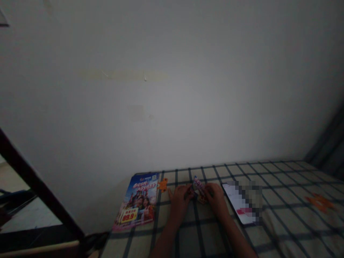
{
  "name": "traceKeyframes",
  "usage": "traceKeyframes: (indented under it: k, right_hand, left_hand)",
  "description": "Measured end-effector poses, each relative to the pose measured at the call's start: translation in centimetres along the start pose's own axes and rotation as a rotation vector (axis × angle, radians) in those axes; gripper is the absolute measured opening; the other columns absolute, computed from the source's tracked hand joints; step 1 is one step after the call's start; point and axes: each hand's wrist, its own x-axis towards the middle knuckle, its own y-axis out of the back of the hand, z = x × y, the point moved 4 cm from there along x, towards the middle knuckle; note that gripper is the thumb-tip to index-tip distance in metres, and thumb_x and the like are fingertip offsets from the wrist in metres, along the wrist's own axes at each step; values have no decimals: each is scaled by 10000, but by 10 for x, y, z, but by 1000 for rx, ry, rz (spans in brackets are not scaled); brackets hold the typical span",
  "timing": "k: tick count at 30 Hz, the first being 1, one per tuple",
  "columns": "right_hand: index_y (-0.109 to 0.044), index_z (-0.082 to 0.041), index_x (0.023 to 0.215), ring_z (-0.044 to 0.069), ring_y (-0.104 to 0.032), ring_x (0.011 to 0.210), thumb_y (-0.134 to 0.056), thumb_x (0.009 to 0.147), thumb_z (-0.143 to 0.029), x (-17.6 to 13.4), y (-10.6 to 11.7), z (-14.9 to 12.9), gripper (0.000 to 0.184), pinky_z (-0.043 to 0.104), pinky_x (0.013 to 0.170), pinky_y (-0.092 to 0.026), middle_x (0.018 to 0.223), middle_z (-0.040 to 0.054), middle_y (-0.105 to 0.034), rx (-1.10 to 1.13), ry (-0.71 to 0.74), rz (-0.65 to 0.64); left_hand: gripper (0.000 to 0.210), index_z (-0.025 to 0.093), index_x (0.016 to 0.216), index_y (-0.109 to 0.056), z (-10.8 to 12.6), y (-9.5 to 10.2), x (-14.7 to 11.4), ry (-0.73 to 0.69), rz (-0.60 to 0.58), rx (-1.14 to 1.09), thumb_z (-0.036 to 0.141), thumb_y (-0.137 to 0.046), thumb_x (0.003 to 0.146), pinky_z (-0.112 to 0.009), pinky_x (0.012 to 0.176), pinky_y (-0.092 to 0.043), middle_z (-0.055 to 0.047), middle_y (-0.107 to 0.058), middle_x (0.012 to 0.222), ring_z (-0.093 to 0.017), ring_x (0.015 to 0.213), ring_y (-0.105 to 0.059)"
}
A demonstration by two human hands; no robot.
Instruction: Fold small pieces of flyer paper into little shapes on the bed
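Between my two hands is a small, crumpled-looking piece of colourful printed paper (pixel 198 183), with a blue and purple pointed tip standing up and brownish parts lower down. It looks folded, but its exact shape is too small and dim to make out. My left hand (pixel 179 197) pinches its left side with bent fingers. From the other side, my right hand (pixel 215 196) grips its right edge between thumb and fingers. Both hands rest low over the checked cloth (pixel 189 229).
Left of my hands lies a stack of glossy flyers (pixel 139 200) with a price printed on top. A phone (pixel 239 204), partly blurred out, lies to the right. Orange figures (pixel 162 185) show on the cloth. Behind rises a pale wall (pixel 188 89); a dark slanted bar (pixel 40 186) stands left.
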Motion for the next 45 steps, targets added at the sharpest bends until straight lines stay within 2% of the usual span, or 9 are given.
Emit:
traceKeyframes:
  k: [6,17,26,39,45]
  right_hand:
    - [-686,-216,896,266,-619,916,-480,930,-640,0,0,1,472,418,879,-461,933,101,-707,-1,-1,7]
    - [-674,-224,879,261,-618,921,-469,937,-632,0,0,-1,461,402,883,-457,925,91,-707,-26,16,11]
    - [-666,-221,882,249,-606,918,-473,946,-613,-1,-1,-1,442,402,894,-441,928,79,-696,-31,18,-4]
    - [-662,-231,889,243,-599,922,-478,949,-587,1,0,-2,406,388,890,-442,926,70,-690,-57,46,2]
    - [-652,-230,881,242,-591,926,-470,946,-605,0,-2,1,422,393,898,-436,924,68,-691,-79,35,-3]
  left_hand:
    - [409,368,1273,-665,-3,-4,1,4,3,4,252,-654,881,-738,1163,25,-41,-716,1239,-292,1246,-561]
    - [374,393,1258,-672,3,1,0,-6,15,29,315,-668,892,-754,1156,-25,-29,-737,1198,-296,1215,-590]
    - [374,409,1253,-669,-1,-2,1,-14,34,31,313,-663,891,-756,1152,-35,-14,-734,1194,-290,1202,-597]
    - [375,376,1266,-668,2,0,0,9,-8,-18,325,-642,896,-734,1163,43,-39,-729,1214,-294,1216,-566]
    - [370,397,1257,-669,1,-1,0,-10,22,-9,311,-655,897,-750,1156,0,-21,-736,1194,-288,1202,-595]
